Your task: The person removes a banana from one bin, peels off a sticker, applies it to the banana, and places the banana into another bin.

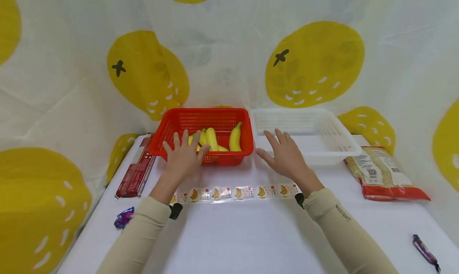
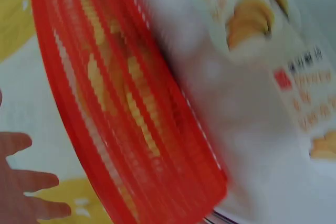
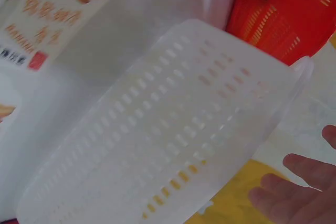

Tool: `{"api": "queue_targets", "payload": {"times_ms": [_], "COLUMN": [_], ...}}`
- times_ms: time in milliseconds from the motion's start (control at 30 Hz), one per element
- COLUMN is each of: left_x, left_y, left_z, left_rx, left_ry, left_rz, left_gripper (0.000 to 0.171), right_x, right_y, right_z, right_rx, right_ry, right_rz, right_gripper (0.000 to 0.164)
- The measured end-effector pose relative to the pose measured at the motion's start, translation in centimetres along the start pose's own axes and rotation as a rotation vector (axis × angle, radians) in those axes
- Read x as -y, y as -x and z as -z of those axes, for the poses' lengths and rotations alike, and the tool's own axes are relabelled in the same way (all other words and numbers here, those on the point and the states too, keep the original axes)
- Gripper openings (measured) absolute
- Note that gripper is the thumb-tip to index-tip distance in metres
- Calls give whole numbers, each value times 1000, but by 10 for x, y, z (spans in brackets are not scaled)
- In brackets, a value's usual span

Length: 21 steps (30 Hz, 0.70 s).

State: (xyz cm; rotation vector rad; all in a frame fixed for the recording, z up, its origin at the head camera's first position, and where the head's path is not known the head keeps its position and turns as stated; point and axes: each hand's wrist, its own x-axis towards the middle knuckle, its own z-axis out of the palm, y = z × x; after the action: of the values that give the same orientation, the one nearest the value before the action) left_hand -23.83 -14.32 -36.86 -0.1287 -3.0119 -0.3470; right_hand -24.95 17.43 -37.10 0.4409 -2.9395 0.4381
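My left hand, fingers spread, hovers at the front left of a red plastic basket and holds nothing. Inside that basket lie several yellow bananas, partly hidden by the hand. Fingers straight, my right hand is in front of the left part of a white plastic basket and is also without anything in its grasp. In the left wrist view, spread fingers appear beside the red basket; in the right wrist view, fingers show beside the white basket.
A row of banana-print packets lies across the table below the baskets. Dark red packages and purple wrapped sweets are at left. At right lie a clear red-edged bag and a purple wrapped stick.
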Motion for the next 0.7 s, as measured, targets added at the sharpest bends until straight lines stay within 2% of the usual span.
{"api": "queue_targets", "payload": {"times_ms": [167,367,533,700], "left_x": [30,66,88,100], "left_y": [-2,1,4,6], "left_z": [14,17,11,3], "left_rx": [-127,-264,-305,-298], "left_ry": [94,190,297,447], "left_rz": [64,182,263,360], "left_gripper": [73,60,47,43], "right_x": [12,29,44,63], "right_y": [-13,-29,-51,-74], "right_z": [-1,-4,-10,-22], "right_rx": [-14,-16,-14,75], "right_ry": [-75,-143,-198,-283], "right_rz": [32,79,134,127], "right_gripper": [76,72,66,65]}}
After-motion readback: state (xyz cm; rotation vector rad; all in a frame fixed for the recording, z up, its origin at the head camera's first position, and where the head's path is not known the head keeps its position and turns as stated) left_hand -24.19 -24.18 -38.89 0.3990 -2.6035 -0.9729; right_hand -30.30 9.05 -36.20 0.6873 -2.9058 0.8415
